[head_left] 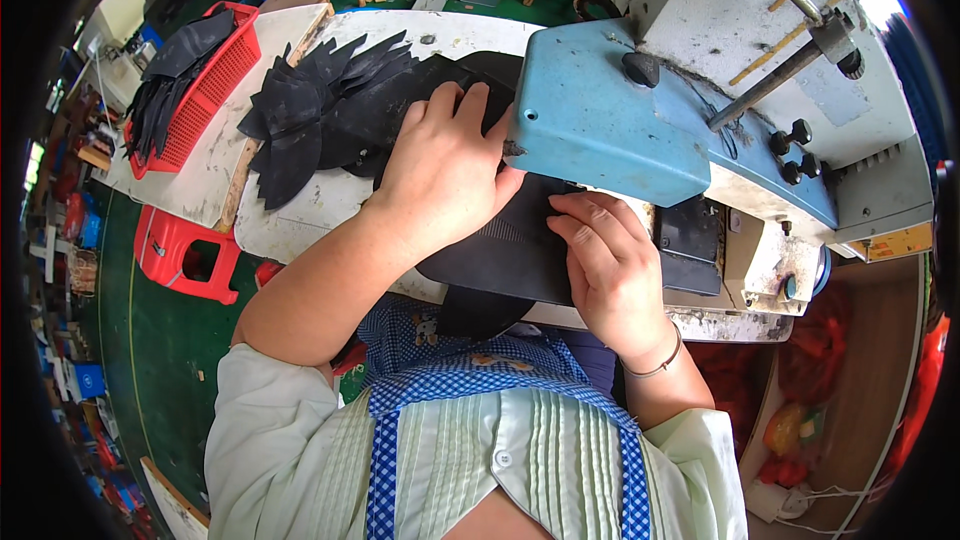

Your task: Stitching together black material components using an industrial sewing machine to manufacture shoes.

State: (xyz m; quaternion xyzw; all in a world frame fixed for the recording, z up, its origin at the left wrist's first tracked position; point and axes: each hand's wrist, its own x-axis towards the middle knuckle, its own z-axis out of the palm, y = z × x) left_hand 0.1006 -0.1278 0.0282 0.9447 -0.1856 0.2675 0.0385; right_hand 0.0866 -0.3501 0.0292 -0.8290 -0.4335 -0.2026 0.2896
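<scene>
Where the blue machine head overhangs, the black piece vanishes.

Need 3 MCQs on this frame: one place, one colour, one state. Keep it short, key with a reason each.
1. Where is the red basket?
A. On the table's left end
B. On the floor under the machine
C. On the person's lap

2. What colour is the machine head just above the hands?
A. Yellow
B. Light blue
C. Black

3. What is the left hand doing?
A. Hanging clear of the table
B. Gripping the basket
C. Pressing flat on the black piece

Answers:
1. A, it sits on the white table, far left, holding black pieces.
2. B, its casing is light blue.
3. C, the palm lies spread on the black piece, while the right hand pins its near edge.
</scene>
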